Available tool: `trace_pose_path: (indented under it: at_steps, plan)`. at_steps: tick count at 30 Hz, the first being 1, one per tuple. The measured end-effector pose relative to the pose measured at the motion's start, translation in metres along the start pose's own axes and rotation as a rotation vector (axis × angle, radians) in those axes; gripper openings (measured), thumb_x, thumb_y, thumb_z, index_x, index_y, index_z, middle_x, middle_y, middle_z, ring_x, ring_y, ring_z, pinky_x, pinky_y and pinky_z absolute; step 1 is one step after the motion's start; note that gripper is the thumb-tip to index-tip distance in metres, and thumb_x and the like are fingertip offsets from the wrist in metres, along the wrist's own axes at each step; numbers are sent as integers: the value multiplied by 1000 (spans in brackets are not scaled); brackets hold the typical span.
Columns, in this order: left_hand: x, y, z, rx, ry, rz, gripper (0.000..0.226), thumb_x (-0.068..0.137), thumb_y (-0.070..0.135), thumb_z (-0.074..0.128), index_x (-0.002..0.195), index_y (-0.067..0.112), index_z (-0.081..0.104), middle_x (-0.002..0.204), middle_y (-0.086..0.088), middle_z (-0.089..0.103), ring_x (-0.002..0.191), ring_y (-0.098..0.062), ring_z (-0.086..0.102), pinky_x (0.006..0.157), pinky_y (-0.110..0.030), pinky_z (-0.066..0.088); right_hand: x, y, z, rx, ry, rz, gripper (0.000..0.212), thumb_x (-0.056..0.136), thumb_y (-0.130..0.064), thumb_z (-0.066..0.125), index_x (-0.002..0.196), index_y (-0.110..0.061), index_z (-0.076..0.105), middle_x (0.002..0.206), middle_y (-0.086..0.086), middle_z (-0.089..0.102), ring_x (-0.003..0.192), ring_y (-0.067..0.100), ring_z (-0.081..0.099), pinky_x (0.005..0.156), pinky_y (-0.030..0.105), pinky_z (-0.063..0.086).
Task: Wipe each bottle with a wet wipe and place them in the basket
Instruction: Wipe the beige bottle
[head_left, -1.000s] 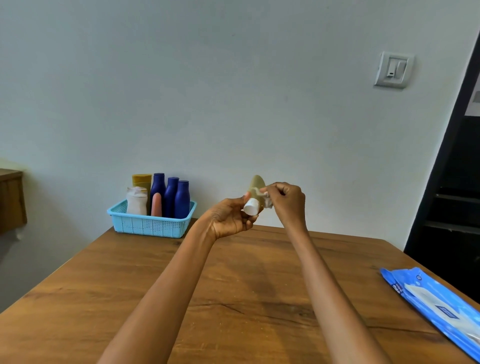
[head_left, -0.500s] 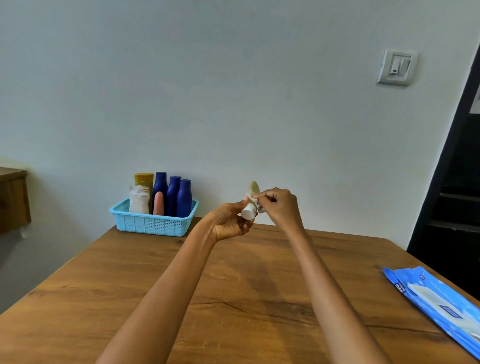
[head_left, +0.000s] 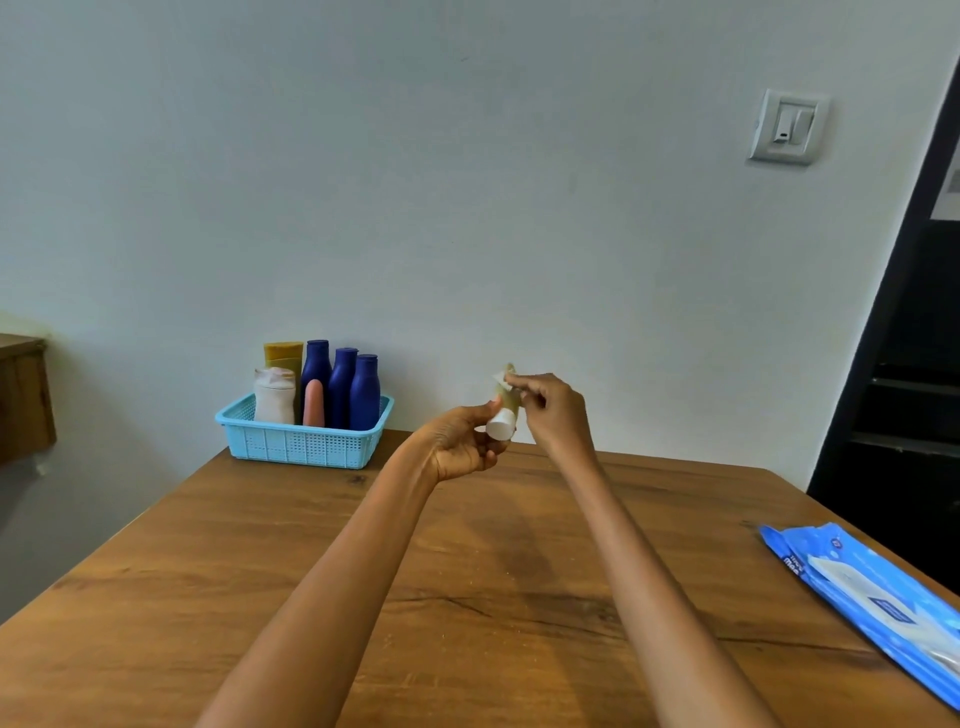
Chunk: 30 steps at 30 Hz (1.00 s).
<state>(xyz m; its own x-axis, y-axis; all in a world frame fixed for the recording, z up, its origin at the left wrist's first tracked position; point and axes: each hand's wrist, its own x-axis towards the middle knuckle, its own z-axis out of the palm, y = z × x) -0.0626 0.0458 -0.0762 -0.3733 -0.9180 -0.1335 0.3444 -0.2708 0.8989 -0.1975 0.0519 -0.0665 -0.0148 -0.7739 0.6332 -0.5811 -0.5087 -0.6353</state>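
Above the far middle of the wooden table, my left hand grips a small olive-green tube by its white cap end, cap pointing toward me. My right hand pinches a white wet wipe against the upper part of the tube; most of the wipe is hidden by the fingers. The light blue basket stands at the table's far left against the wall, holding three dark blue bottles, a yellow tube, a white bottle and a small pink bottle.
A blue pack of wet wipes lies at the table's right edge. A dark doorway is at the right and a wooden shelf at the far left. A light switch sits on the wall.
The tube has tilted more upright and my right hand with the wipe has slid up along it toward its far end. Both hands stay at about the same place.
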Motion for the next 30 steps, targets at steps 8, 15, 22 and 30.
trace_pose_path:
  at_steps: [8, 15, 22, 30]
  plan:
    - [0, 3, -8, -90, 16, -5, 31, 93, 29, 53, 110, 2, 53, 88, -12, 58, 68, -16, 51, 63, -25, 39, 0, -6, -7, 85, 39, 73, 22, 88, -8, 53, 84, -8, 74, 77, 0, 70, 75, 27, 68, 70, 41, 56]
    - [-3, 1, 3, -48, -133, -38, 44, 84, 33, 58, 114, 0, 53, 95, -12, 63, 69, -15, 52, 63, -24, 40, 0, 10, -11, 268, 83, 238, 34, 98, -10, 45, 129, -15, 56, 130, 3, 58, 116, 15, 55, 89, 19, 41]
    - [-6, 8, -7, -105, 27, 25, 32, 92, 32, 54, 98, 1, 56, 85, -13, 56, 69, -16, 51, 62, -24, 40, -6, 3, 2, 288, -1, 212, 22, 88, -5, 58, 103, -10, 73, 101, 4, 72, 96, 17, 67, 91, 36, 53]
    - [-2, 2, 1, -64, 12, 0, 30, 91, 32, 56, 99, 3, 57, 88, -11, 58, 70, -15, 53, 63, -24, 39, -3, -2, -7, 293, 147, 187, 28, 93, -5, 47, 105, -15, 70, 102, -1, 69, 97, 18, 64, 78, 26, 53]
